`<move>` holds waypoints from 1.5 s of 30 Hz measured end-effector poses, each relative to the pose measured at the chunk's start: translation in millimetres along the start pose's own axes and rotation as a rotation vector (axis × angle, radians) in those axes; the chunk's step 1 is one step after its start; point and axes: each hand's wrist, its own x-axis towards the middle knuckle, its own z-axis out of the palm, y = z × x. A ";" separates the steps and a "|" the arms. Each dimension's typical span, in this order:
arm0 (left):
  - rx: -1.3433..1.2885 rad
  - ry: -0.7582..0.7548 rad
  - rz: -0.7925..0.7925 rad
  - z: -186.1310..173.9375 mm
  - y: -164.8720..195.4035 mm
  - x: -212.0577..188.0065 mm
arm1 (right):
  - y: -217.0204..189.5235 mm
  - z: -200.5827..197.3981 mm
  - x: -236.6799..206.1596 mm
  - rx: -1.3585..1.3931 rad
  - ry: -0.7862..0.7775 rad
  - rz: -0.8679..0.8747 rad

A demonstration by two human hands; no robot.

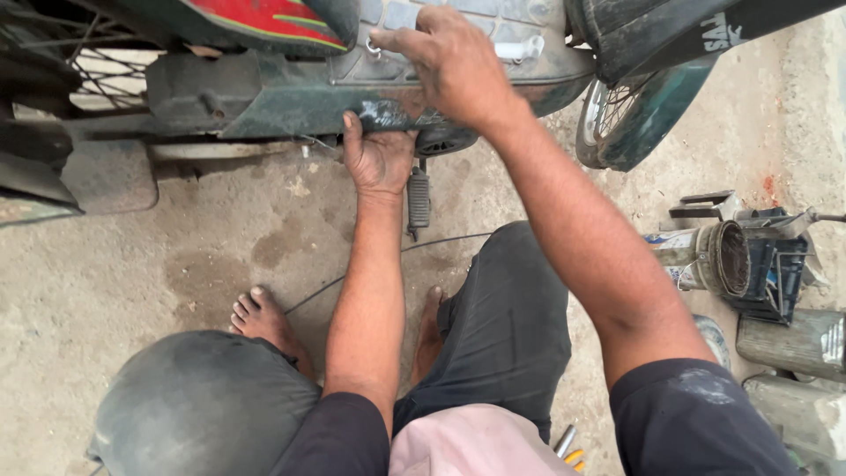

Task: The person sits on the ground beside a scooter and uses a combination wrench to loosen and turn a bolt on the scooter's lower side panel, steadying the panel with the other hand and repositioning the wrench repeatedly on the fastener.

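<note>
A dirty motorbike point(264, 97) stands across the top of the view, its green body panel facing me. My left hand point(377, 157) reaches under the panel's lower edge, fingers curled up against it. My right hand point(454, 62) rests palm down on the grey footboard area above, fingers spread over it. Just right of my left wrist a black ribbed footpeg point(419, 198) hangs down. My bare feet point(264, 322) and dark trousers point(502, 326) show below, on the dusty concrete.
The motorbike's front wheel with a green mudguard point(630, 119) is at upper right. A dirty tin can point(718, 257), a black crate point(775, 264) and metal containers sit at right. A thin cable point(441, 240) lies on the ground. A dark rounded object point(198, 405) fills the lower left.
</note>
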 end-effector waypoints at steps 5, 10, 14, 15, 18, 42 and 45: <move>0.002 -0.030 -0.006 -7.5 0.6 0.3 | -34.8 19.7 -9.3 0.204 0.008 0.237; 0.009 0.051 0.020 -11.5 0.8 -1.0 | -65.6 36.6 2.9 0.330 -0.117 0.579; 0.111 0.001 0.026 -6.6 1.3 -2.2 | -73.6 39.5 6.5 0.167 -0.113 0.480; 0.080 0.025 0.018 -4.8 1.7 -1.2 | -70.1 35.4 6.8 0.084 -0.163 0.418; 0.036 0.082 -0.003 0.2 1.5 -1.6 | -45.3 12.6 12.0 -0.068 -0.268 0.255; -0.038 0.005 -0.012 -7.3 2.0 -3.0 | -88.1 25.6 22.2 0.431 0.104 0.545; -0.042 0.000 -0.024 -6.3 4.0 -2.8 | -89.4 22.1 20.4 0.395 0.118 0.591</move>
